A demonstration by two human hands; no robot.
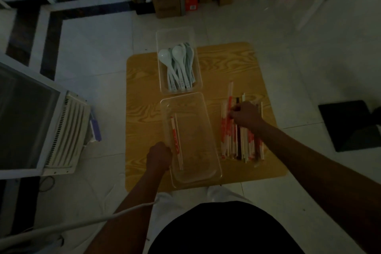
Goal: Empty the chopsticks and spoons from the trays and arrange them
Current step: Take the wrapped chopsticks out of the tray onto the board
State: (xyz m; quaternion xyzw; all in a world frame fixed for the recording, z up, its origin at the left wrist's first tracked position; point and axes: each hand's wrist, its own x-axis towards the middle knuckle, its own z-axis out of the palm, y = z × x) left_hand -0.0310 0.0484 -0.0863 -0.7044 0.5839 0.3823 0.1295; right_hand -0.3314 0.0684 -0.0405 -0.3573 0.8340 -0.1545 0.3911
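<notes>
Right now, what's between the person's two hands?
In the head view, the near clear plastic tray, holding a few red-and-white chopsticks, lies between the left hand and the right hand on the loose chopstick pile.

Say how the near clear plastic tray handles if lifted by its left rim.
The clear plastic tray is probably light: it holds only two red-and-white chopsticks. Gripped at one rim by the left hand, it likely tilts and they may slide.
</notes>
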